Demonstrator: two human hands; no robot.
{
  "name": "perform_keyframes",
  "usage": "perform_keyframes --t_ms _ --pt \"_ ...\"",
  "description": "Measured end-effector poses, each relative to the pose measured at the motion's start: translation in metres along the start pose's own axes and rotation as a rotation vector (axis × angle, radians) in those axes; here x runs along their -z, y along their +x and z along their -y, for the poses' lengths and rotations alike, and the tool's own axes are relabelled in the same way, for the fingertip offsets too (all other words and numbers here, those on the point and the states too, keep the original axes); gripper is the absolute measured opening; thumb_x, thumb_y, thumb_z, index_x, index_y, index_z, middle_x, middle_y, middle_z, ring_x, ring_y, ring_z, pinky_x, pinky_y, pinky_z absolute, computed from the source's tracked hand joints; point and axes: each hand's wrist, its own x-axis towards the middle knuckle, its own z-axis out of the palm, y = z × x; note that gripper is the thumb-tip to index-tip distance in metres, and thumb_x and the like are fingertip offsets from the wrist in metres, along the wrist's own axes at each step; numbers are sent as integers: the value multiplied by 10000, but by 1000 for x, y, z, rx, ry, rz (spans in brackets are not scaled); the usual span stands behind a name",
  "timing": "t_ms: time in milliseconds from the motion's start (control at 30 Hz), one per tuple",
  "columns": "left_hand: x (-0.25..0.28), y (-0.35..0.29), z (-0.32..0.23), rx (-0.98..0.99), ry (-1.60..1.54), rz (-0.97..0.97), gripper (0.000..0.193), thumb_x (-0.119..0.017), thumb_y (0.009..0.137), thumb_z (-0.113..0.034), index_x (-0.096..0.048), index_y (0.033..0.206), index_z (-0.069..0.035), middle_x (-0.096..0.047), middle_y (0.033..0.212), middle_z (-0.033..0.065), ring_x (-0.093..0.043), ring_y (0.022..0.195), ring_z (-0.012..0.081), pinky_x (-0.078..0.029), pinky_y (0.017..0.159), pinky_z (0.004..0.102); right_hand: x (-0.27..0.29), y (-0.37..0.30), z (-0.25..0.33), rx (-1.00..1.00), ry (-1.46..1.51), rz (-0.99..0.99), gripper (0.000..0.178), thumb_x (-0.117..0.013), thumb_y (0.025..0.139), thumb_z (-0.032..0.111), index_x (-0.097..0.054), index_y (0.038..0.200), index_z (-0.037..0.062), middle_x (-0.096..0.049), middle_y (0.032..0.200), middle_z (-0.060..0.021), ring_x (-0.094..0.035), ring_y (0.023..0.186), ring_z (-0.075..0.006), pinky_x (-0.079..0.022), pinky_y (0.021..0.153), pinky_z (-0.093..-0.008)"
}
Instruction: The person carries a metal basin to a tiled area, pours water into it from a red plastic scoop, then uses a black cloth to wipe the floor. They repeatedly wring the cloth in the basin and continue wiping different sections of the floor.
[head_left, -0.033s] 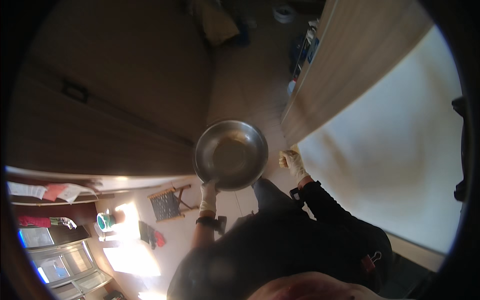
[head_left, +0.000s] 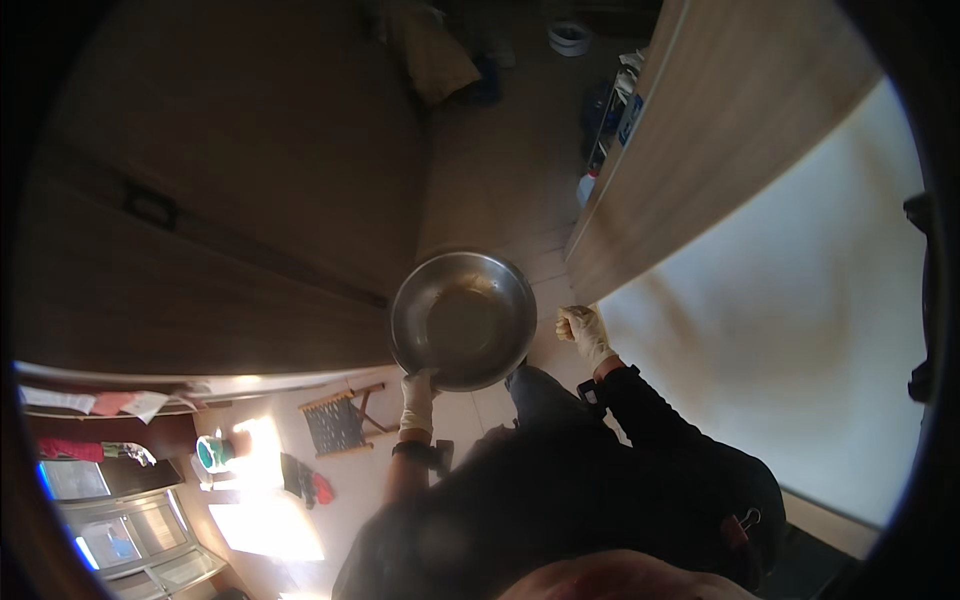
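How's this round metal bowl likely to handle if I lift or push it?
The metal bowl is probably stiff, judging by its smooth, shiny wall. It may tip, since the gloved left hand holds only one side and the right hand is apart from it. That smooth metal could be a little slippery too.

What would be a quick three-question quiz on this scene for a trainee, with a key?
1. Multiple choice: how is the metal bowl held?
A) by the right hand alone
B) by both hands
C) by the left hand alone
2. True or false: the right hand is gloved.
3. Fill in: in the picture, the folding stool is to the lower ___ of the bowl.

Key:
1. C
2. True
3. left
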Motion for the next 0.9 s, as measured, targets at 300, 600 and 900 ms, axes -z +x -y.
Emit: perform_keyframes --t_ms 300,600,900 --pt "-25 156 -145 309 -378 -116 164 -766 785 -119 -663 844 -7 -607 672 42 -534 462 137 -420 365 278 -110 200 132 -46 171 132 347 -585 939 187 -469 616 131 -384 551 40 -333 445 -92 -264 431 -276" --pt "-86 441 -221 519 -40 39 282 -703 840 -147 -623 1061 9 -607 948 77 -605 714 147 -520 560 274 -128 377 248 -21 10 -400 186 -619 947 218 -641 965 34 -619 735 -65 -563 558 -155 -443 476 -281" --pt "-172 603 -374 438 4 266 128 -707 785 -98 -666 871 -12 -640 797 87 -636 666 178 -462 473 300 -97 407 331 72 339 -519 179 -632 928 179 -654 966 5 -628 725 -77 -558 506 -155 -456 464 -277"
